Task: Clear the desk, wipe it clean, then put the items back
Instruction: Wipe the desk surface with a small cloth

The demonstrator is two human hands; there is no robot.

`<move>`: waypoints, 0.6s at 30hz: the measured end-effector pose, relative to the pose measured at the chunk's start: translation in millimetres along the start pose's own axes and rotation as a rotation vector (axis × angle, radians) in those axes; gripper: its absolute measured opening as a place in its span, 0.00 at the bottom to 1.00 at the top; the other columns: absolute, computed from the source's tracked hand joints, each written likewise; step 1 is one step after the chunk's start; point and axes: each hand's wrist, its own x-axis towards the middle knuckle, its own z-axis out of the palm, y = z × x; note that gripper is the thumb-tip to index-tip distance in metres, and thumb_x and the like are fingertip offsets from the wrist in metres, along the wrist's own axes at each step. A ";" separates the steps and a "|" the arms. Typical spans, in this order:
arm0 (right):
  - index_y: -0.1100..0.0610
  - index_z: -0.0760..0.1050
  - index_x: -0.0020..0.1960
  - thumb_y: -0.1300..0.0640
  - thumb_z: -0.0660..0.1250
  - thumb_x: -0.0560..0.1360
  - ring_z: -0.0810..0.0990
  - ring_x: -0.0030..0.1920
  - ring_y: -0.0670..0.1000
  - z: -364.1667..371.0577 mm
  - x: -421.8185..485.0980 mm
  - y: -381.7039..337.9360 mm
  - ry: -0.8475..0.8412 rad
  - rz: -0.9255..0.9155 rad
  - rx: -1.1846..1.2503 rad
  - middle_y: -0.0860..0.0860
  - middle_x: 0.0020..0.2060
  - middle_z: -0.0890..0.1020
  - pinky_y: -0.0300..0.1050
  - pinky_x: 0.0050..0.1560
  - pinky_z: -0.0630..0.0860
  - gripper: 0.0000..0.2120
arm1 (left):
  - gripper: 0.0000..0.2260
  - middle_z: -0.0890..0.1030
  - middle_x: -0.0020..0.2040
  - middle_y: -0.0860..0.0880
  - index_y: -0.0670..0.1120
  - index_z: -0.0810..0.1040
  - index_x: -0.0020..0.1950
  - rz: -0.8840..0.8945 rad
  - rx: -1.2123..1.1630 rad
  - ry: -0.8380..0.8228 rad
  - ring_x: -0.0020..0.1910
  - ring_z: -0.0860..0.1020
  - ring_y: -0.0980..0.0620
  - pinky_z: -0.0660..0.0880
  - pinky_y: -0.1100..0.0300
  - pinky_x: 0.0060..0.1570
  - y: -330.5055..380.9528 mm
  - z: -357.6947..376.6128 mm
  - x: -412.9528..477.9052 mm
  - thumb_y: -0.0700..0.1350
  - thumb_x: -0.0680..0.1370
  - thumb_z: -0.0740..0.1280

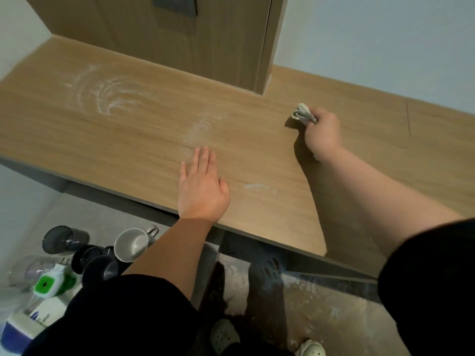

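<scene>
- Wooden counter (257, 150) shows white dust (113, 96) toward its left end.
- Right grip (321, 132) squeezes a cloth (303, 114), well right of that dust.
- Left grip (203, 186) lies flat, holding nothing.

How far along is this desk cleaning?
Clearing looks done: the mug and other items sit on the floor. Wiping is in hand: the right hand grips a cloth on the desk, the left hand rests flat. White powder smears remain. Putting items back is left.
</scene>
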 end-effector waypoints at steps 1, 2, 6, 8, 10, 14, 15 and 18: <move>0.57 0.74 0.67 0.69 0.58 0.76 0.70 0.69 0.55 9.2 4.0 0.8 -0.040 -0.010 -0.058 0.55 0.65 0.76 0.41 0.69 0.63 0.22 | 0.28 0.46 0.81 0.46 0.43 0.45 0.80 -0.002 -0.003 0.000 0.79 0.43 0.49 0.44 0.47 0.78 0.1 -0.3 0.1 0.49 0.82 0.49; 0.56 0.74 0.68 0.70 0.58 0.75 0.67 0.71 0.54 19.8 5.0 -0.7 -0.085 -0.058 -0.105 0.54 0.67 0.74 0.45 0.72 0.59 0.24 | 0.28 0.46 0.81 0.46 0.43 0.46 0.80 -0.003 -0.006 0.003 0.79 0.43 0.49 0.44 0.47 0.78 -0.1 -0.1 -0.2 0.49 0.82 0.49; 0.57 0.74 0.67 0.70 0.59 0.76 0.63 0.74 0.51 50.6 2.7 -25.4 -0.284 -0.246 -0.051 0.54 0.69 0.72 0.39 0.73 0.53 0.22 | 0.28 0.48 0.81 0.46 0.43 0.48 0.80 -0.002 -0.014 0.012 0.79 0.44 0.50 0.44 0.47 0.78 -0.9 0.1 -0.6 0.47 0.81 0.50; 0.57 0.75 0.66 0.70 0.60 0.77 0.64 0.74 0.50 56.7 -1.7 -31.4 -0.424 -0.303 -0.018 0.54 0.69 0.72 0.39 0.73 0.54 0.21 | 0.28 0.48 0.81 0.46 0.43 0.49 0.80 -0.001 -0.016 0.017 0.79 0.44 0.50 0.45 0.48 0.78 -1.0 -0.2 -0.5 0.46 0.80 0.51; 0.56 0.77 0.65 0.72 0.60 0.76 0.64 0.73 0.50 55.6 -10.8 -30.9 -0.527 -0.349 -0.014 0.54 0.68 0.73 0.39 0.73 0.56 0.21 | 0.28 0.49 0.81 0.47 0.43 0.50 0.80 0.000 -0.021 0.024 0.79 0.45 0.50 0.45 0.48 0.78 -0.8 -0.3 -0.7 0.46 0.80 0.51; 0.60 0.78 0.62 0.72 0.59 0.77 0.67 0.71 0.48 44.7 -43.9 -30.2 -0.667 -0.380 0.072 0.54 0.66 0.75 0.29 0.68 0.52 0.19 | 0.27 0.50 0.81 0.47 0.43 0.51 0.80 -0.009 -0.021 0.031 0.79 0.45 0.51 0.45 0.49 0.78 -0.9 0.4 -0.5 0.45 0.81 0.51; 0.59 0.78 0.62 0.72 0.59 0.76 0.67 0.71 0.47 43.2 -52.9 -29.3 -0.700 -0.398 0.076 0.52 0.66 0.76 0.31 0.70 0.50 0.19 | 0.27 0.50 0.81 0.47 0.43 0.51 0.80 -0.012 -0.018 0.033 0.79 0.46 0.51 0.45 0.49 0.78 -1.0 0.2 -0.2 0.45 0.81 0.51; 0.58 0.80 0.60 0.73 0.60 0.75 0.68 0.71 0.45 36.5 -69.3 -23.4 -0.803 -0.446 0.062 0.51 0.64 0.78 0.44 0.76 0.45 0.19 | 0.26 0.50 0.81 0.47 0.43 0.51 0.80 -0.017 0.000 0.038 0.79 0.45 0.51 0.44 0.49 0.78 0.5 0.1 -0.4 0.46 0.82 0.50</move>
